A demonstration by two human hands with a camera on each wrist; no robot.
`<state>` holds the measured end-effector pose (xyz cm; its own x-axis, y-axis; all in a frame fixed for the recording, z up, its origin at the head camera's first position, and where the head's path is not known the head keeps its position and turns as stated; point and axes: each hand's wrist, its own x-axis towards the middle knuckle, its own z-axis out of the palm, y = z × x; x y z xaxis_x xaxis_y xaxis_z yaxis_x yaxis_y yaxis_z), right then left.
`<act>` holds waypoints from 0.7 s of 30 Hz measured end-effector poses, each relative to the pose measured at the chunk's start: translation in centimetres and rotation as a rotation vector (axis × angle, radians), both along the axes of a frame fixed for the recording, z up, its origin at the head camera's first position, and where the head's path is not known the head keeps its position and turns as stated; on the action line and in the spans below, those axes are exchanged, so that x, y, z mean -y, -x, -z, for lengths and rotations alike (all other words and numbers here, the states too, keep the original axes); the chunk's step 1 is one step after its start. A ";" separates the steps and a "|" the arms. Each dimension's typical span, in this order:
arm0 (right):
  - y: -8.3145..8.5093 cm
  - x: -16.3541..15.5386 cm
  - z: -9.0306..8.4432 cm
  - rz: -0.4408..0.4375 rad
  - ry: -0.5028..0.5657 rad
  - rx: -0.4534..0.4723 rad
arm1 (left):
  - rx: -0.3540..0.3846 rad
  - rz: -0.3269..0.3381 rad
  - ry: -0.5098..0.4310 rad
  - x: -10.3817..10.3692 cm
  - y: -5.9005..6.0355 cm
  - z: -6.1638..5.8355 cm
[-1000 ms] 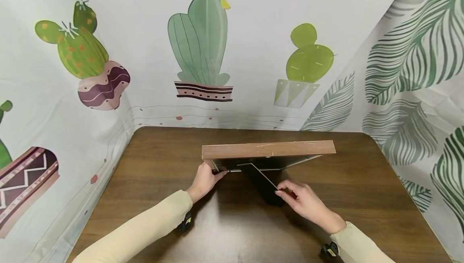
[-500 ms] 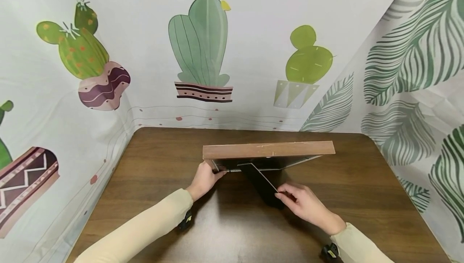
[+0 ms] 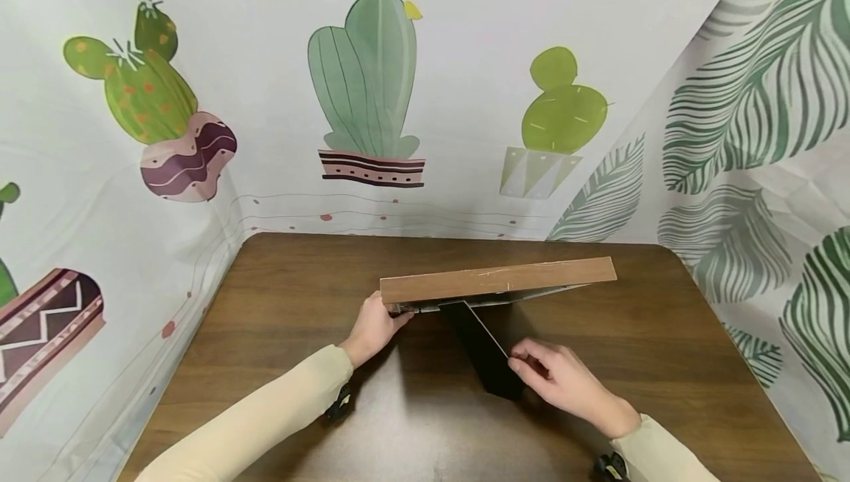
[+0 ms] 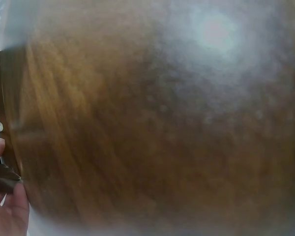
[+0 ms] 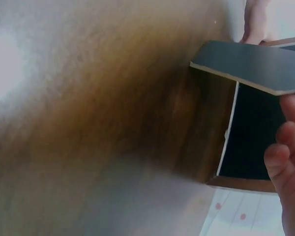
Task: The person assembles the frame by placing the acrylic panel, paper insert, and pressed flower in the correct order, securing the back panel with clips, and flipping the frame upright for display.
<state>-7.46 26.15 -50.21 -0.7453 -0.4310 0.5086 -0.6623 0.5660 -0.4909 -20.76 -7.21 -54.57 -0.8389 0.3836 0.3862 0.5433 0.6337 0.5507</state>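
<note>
A picture frame [image 3: 498, 277] with a brown wood-look edge leans on the table, its dark back [image 5: 253, 137] facing me. From that back a black easel stand [image 3: 481, 360] slants down towards me. My left hand [image 3: 372, 328] grips the frame's left side, the thumb lying on the back. Part of that grip shows at the left edge of the left wrist view, around the frame's corner [image 4: 4, 178]. My right hand [image 3: 561, 375] has thumb and forefinger at the stand's right edge in a pinch. In the right wrist view its other fingers [image 5: 278, 160] curl loosely below the stand.
The brown wooden table [image 3: 425, 434] has rounded far corners and a shiny top. A white cloth [image 3: 465, 98] printed with cacti and leaves hangs around its back and sides. A dark wrist device [image 3: 339, 402] sits under my left sleeve.
The left end of the frame has swung slightly towards me and to the right. The easel stand's foot has come lower and nearer. My right hand has shifted slightly right and down.
</note>
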 end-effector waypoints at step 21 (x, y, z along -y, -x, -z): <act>1.4 1.1 -2.1 0.486 0.080 0.047 | 0.247 0.101 -0.110 3.4 -0.9 -0.7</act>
